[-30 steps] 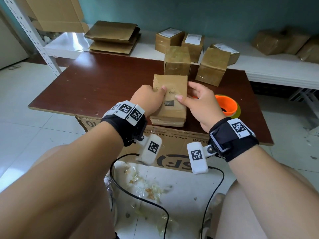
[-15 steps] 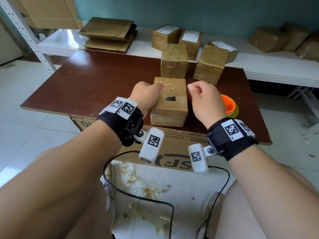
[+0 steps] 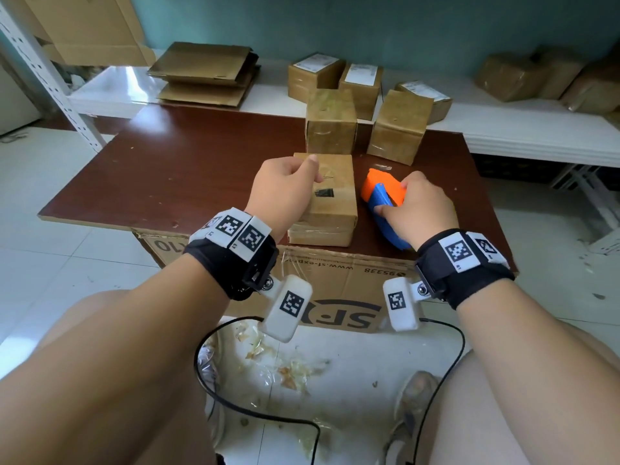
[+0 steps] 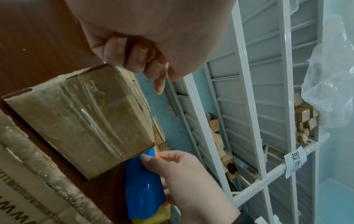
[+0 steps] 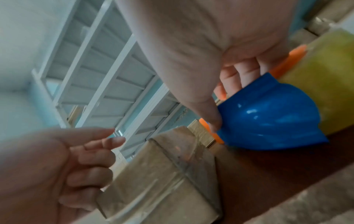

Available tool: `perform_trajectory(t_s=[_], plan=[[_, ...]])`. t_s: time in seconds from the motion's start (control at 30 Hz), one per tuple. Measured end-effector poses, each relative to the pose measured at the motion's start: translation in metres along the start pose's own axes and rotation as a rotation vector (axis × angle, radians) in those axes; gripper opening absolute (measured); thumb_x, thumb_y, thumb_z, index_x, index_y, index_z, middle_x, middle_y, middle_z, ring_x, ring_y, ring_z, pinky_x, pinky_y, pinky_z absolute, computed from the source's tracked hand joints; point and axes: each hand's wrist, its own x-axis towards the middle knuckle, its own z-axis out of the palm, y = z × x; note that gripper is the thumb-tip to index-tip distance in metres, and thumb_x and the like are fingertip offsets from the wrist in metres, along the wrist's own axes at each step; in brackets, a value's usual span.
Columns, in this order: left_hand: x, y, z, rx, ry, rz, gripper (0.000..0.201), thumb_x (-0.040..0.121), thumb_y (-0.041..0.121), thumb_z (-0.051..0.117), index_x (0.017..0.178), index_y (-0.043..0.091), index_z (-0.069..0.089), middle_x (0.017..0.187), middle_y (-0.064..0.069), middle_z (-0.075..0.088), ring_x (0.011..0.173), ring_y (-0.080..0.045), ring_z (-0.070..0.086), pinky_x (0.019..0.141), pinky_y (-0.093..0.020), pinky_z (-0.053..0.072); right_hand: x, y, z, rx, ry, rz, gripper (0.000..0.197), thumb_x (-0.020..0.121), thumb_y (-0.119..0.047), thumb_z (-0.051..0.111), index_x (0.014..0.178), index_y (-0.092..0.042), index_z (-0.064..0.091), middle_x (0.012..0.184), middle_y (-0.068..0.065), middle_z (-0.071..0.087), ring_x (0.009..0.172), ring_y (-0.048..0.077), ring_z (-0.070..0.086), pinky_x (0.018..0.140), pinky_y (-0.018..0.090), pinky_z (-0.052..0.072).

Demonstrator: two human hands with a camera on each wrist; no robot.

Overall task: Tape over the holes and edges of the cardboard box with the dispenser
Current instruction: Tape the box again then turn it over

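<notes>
Under the table [image 3: 188, 182], carton [image 3: 335, 290] reads "SF".

The back wall [image 3: 419, 25] is blue-green. The floor [image 3: 43, 250] has big white tiles. A dark brown table [image 3: 188, 169] stands in the middle, on top of a big printed cardboard carton [image 3: 339, 290]. Behind the table runs a long white shelf [image 3: 523, 129] with brown boxes on it. A white metal post [image 3: 50, 82] with holes stands at the left. Daylight shines on the shelf.
</notes>
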Motion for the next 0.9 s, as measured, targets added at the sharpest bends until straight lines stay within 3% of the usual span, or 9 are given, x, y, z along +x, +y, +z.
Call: perform_trajectory(t_s=[0.1,0.27,0.4,0.5,0.6,0.67,0.77,0.83,0.9], plan=[[-0.004,0.000,0.004,0.029,0.004,0.104,0.036,0.108,0.032,0.055,0.090,0.009,0.075,0.045,0.015,0.040,0.041,-0.002,0.037,0.059,-0.026,0.042,-0.006,0.004,-0.001,0.190,0.036,-0.018,0.047,0.095,-0.043,0.075,0.130,-0.018,0.055,0.112,0.006,0.065,0.103,0.033,0.064,0.082,0.042,0.053],[-0.015,0.005,0.008,0.039,0.028,0.296,0.030,0.106,0.028,0.059,0.091,0.006,0.073,0.062,0.011,0.053,0.056,-0.003,0.049,0.060,-0.019,0.044,-0.009,0.006,-0.015,0.648,0.172,0.021,0.042,0.097,-0.037,0.073,0.130,-0.023,0.053,0.098,-0.001,0.063,0.092,0.022,0.065,0.077,0.038,0.051],[-0.022,0.005,0.017,0.048,-0.004,0.387,0.013,0.103,0.024,0.066,0.113,0.017,0.069,0.110,0.002,0.066,0.106,-0.009,0.065,0.093,-0.036,0.060,-0.011,0.003,-0.030,1.124,0.201,-0.021,0.044,0.095,-0.033,0.079,0.128,-0.026,0.051,0.089,-0.001,0.069,0.082,0.011,0.068,0.075,0.030,0.054],[-0.026,0.002,0.026,-0.015,-0.060,0.405,0.045,0.102,0.026,0.066,0.143,0.014,0.055,0.139,0.001,0.050,0.134,-0.009,0.051,0.115,-0.036,0.050,-0.015,-0.004,-0.045,1.441,0.175,-0.064,0.034,0.099,-0.024,0.077,0.125,-0.017,0.056,0.092,-0.004,0.078,0.091,0.013,0.073,0.083,0.035,0.058],[-0.021,-0.001,0.030,-0.020,-0.065,0.408,0.070,0.099,0.037,0.062,0.162,0.015,0.039,0.158,-0.001,0.038,0.147,-0.012,0.042,0.122,-0.038,0.042,-0.019,-0.010,-0.055,1.698,0.063,-0.053,0.020,0.104,-0.022,0.069,0.119,-0.012,0.063,0.100,0.000,0.079,0.093,0.017,0.074,0.087,0.039,0.059],[-0.019,0.000,0.032,-0.086,-0.121,0.407,0.071,0.103,0.033,0.062,0.166,0.016,0.034,0.161,-0.002,0.045,0.149,-0.016,0.046,0.122,-0.046,0.043,-0.021,-0.013,-0.056,1.791,-0.031,-0.044,0.023,0.105,-0.026,0.066,0.122,-0.010,0.065,0.112,0.008,0.077,0.101,0.021,0.072,0.096,0.044,0.057],[-0.017,0.004,0.034,-0.283,-0.136,0.293,0.067,0.107,0.024,0.061,0.167,0.019,0.033,0.148,-0.001,0.064,0.131,-0.018,0.066,0.105,-0.051,0.058,-0.024,-0.018,-0.052,1.831,-0.126,-0.050,0.046,0.107,-0.032,0.061,0.142,-0.003,0.059,0.136,0.017,0.070,0.117,0.028,0.069,0.108,0.048,0.053],[-0.014,0.003,0.033,-0.388,-0.084,0.189,0.053,0.107,0.017,0.062,0.158,0.018,0.049,0.135,-0.003,0.073,0.118,-0.022,0.073,0.089,-0.055,0.065,-0.027,-0.022,-0.050,1.786,-0.188,-0.062,0.053,0.107,-0.037,0.058,0.147,-0.003,0.057,0.142,0.018,0.067,0.124,0.029,0.068,0.108,0.046,0.055],[-0.011,0.001,0.031,-0.447,-0.055,0.119,0.037,0.107,0.011,0.063,0.143,0.017,0.065,0.125,-0.004,0.077,0.113,-0.025,0.076,0.086,-0.058,0.065,-0.029,-0.026,-0.047,1.726,-0.249,-0.073,0.053,0.107,-0.039,0.057,0.146,-0.004,0.059,0.140,0.016,0.069,0.128,0.029,0.068,0.106,0.044,0.056]])
